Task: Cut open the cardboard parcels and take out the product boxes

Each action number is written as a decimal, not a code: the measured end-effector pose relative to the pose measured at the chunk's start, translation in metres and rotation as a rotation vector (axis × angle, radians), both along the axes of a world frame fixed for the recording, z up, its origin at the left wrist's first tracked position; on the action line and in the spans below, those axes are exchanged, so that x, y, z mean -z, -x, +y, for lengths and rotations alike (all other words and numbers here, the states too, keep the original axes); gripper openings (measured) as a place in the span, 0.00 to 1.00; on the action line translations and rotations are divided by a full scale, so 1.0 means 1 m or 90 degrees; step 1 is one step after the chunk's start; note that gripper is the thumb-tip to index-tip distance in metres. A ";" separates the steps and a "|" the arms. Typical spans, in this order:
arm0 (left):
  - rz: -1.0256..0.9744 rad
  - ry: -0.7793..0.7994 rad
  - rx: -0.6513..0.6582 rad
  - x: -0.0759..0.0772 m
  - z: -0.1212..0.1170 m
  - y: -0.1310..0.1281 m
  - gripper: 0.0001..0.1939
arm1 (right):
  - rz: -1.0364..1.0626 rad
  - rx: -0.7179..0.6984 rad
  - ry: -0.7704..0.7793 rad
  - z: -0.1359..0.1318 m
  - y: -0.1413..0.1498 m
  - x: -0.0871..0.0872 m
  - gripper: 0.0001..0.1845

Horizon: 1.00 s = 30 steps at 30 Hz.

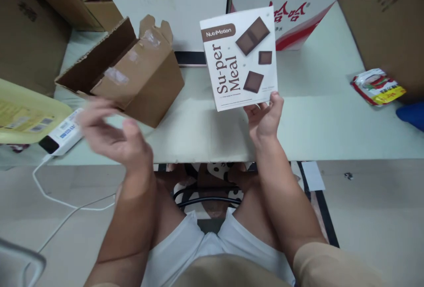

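My right hand [265, 119] grips the lower right corner of a white snack box [243, 64] printed "NutriMotion Su-per Meal" with brown chocolate squares. The box is held upright above the table, its front towards me. On the left, my left hand [112, 134] is raised and somewhat blurred, its thumb apart from its curled fingers and nothing visible in it. Just beyond that hand stands a brown cardboard box [157, 88] with its flaps up and bits of clear tape on it. Its inside is mostly hidden from me.
A white power strip [64, 133] with a cable lies beside a yellowish container [29, 112] at the left. Large white cartons [165, 4] line the back of the pale table [324, 123]. A red and white packet [377, 87] lies at the right, near a brown carton [387, 26].
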<state>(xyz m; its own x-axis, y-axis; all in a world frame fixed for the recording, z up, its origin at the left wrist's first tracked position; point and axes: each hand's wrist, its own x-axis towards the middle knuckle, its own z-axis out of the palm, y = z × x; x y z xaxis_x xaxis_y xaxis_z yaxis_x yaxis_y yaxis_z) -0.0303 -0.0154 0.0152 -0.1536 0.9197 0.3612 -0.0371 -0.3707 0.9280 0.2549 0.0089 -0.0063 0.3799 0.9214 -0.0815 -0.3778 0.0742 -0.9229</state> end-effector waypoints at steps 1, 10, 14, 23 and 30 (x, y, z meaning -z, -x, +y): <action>0.006 0.006 0.014 0.002 0.000 -0.011 0.42 | -0.017 -0.022 0.008 0.000 0.000 0.001 0.30; -0.007 0.149 0.146 0.048 0.030 -0.050 0.37 | -0.076 -0.101 0.044 0.002 0.030 0.013 0.32; 0.002 0.094 0.106 0.059 0.046 -0.048 0.39 | -0.238 -0.079 0.056 0.001 0.035 0.018 0.28; 0.079 -0.154 0.128 0.041 0.039 -0.057 0.43 | -0.523 -0.036 -0.202 -0.004 0.029 0.015 0.32; 0.089 -0.214 0.113 0.013 0.027 -0.054 0.47 | -0.529 -0.062 -0.345 -0.007 0.038 0.013 0.39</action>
